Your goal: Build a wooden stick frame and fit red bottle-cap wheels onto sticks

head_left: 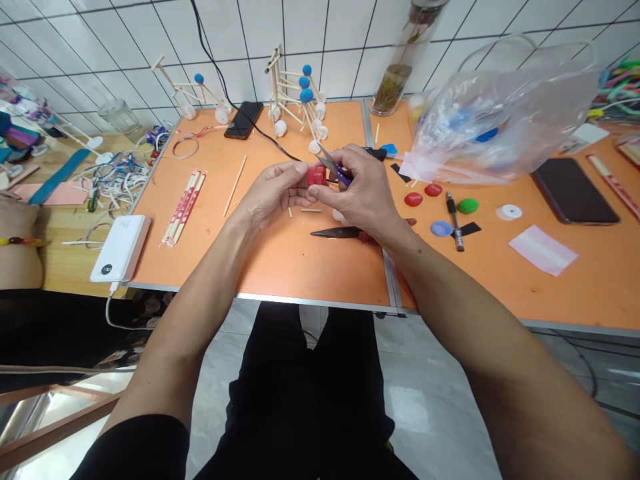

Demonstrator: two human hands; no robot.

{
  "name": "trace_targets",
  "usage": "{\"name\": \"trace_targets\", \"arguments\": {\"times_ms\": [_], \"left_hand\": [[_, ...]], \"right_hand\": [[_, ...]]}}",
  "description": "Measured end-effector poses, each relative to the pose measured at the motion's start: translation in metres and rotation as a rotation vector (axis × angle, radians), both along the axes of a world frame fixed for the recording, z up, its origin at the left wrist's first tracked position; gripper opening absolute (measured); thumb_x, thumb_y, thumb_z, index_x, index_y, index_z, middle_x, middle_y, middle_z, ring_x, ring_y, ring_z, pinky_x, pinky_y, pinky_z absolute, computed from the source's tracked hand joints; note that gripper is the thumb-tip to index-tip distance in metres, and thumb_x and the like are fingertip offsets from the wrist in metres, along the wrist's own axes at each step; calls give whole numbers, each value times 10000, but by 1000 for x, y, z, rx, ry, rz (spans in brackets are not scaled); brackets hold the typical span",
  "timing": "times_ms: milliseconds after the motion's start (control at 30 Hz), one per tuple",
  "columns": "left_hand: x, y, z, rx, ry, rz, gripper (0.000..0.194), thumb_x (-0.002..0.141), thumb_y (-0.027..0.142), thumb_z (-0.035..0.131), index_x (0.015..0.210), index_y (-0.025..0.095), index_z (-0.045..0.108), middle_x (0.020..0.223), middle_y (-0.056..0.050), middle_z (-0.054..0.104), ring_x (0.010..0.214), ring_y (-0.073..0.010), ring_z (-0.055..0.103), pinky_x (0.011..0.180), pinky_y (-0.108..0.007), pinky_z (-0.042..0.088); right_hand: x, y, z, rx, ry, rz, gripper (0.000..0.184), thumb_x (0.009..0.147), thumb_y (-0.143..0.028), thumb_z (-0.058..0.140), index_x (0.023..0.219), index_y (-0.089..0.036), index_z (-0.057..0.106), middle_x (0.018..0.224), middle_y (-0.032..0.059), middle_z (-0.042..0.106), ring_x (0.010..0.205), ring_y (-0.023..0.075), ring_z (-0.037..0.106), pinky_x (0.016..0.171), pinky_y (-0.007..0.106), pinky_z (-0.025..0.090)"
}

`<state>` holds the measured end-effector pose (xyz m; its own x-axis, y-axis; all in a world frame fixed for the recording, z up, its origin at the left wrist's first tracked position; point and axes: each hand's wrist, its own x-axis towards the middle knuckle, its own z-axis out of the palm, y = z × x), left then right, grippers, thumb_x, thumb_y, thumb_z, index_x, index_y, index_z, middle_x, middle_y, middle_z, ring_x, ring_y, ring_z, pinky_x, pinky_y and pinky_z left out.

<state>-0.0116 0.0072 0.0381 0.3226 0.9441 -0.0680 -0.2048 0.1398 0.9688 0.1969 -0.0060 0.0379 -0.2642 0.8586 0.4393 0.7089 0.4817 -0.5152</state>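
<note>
Left hand (273,193): fingers curled, thumb and fingertips pinching one red piece (316,175), held above the orange surface (300,273). Right hand (367,183): partly closed round purple-handled scissors (343,176), thumb tip beside the red piece; whether it touches, I cannot quite tell. Nearer the front edge, I list one pointed tool (337,233), lying flat. Further left, wrapped chopsticks (184,208). Beyond, two stick models (275,80) with blue balls (306,95). Further right, two red lumps (413,199), one green lump (468,205), one pen (455,220).

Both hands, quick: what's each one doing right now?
Left hand: fingers closed on a small red piece.
Right hand: closed, holding purple-handled scissors; whether its thumb also grips the red piece, I can't tell.
</note>
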Motion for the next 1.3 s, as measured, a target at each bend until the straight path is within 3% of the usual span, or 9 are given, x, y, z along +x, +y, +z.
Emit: {"name": "trace_targets", "arguments": {"times_ms": [367,633,933,1167,1300], "left_hand": [[-4,1,-4,-18,-4,-42,456,918,569,1052,990,198,796,883,-44,886,739,-161,863,776,-253,726],[-2,-1,-2,-13,-40,-65,470,841,503,1114,1009,161,838,837,-9,854,684,-111,817,739,-203,697],[0,-1,-3,19,-64,-56,520,713,495,1177,873,154,819,784,-7,823,651,-91,760,672,-189,669],[1,-1,-1,-11,-26,-8,377,770,360,1111,907,145,833,783,-3,817,628,-85,744,665,-191,647],[0,-1,-2,-7,-34,-12,325,842,360,1052,907,153,811,800,1,828,627,-80,748,681,-192,647]], "right_hand": [[1,1,-2,-21,-23,2,329,1086,-496,780,1340,-289,809,1194,131,780,1126,377,709,982,548,594],[3,23,-31,142,310,172,354,954,-556,953,1058,-290,743,987,37,715,955,288,677,933,512,613],[1,20,-30,124,319,221,342,941,-485,974,1084,-289,733,1008,27,737,992,287,694,951,503,597],[0,22,-33,149,305,210,292,936,-438,939,1091,-276,752,1033,28,762,1010,286,716,948,480,580],[1,23,-34,152,318,207,331,944,-499,932,1132,-286,762,1043,19,764,1008,282,715,950,487,594]]}}
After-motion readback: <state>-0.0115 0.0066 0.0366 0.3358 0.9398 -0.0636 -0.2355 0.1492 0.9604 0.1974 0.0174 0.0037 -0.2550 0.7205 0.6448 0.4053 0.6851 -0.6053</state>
